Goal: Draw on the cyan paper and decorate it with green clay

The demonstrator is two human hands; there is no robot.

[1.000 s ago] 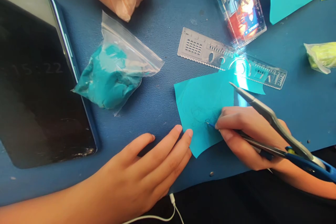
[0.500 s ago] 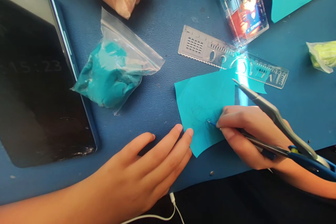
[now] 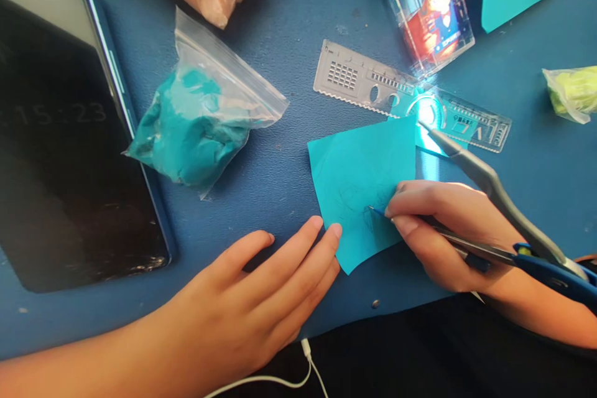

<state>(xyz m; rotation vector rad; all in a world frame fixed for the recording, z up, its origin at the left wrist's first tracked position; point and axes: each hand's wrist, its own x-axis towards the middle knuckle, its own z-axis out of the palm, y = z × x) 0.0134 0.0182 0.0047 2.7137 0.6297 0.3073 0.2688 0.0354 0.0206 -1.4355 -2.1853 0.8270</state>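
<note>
Small blue-green sheet (image 3: 359,165) flat on the desk (image 3: 280,186), near its front edge, corners slightly curled. Faint, tangled dark lines across its lower half.

Right hand (image 3: 448,239): grip closed, thumb and forefinger pinching what looks like a drawing compass (image 3: 489,183) low on one leg, pen-fashion. Blue tip down at the marks; the grey leg slants free above my knuckles, its point over the sheet's upper right corner.

Left hand (image 3: 261,305): grip loose, fingers extended, holding nothing. Two fingertips rest at the sheet's left edge; cannot tell how hard they press.

Clear ruler (image 3: 405,90) just beyond the sheet, untouched. Zip bag of teal stuff (image 3: 196,130) to the left, against the phone (image 3: 79,155).

Step in hand, as I judge it: freehand sketching, the lines being worked over in short strokes. Next move calls for a light, steady tip and firmer fingers on the edge, so the sheet doesn't creep. The free leg wants watching; it could catch the ruler if my wrist swings.
</note>
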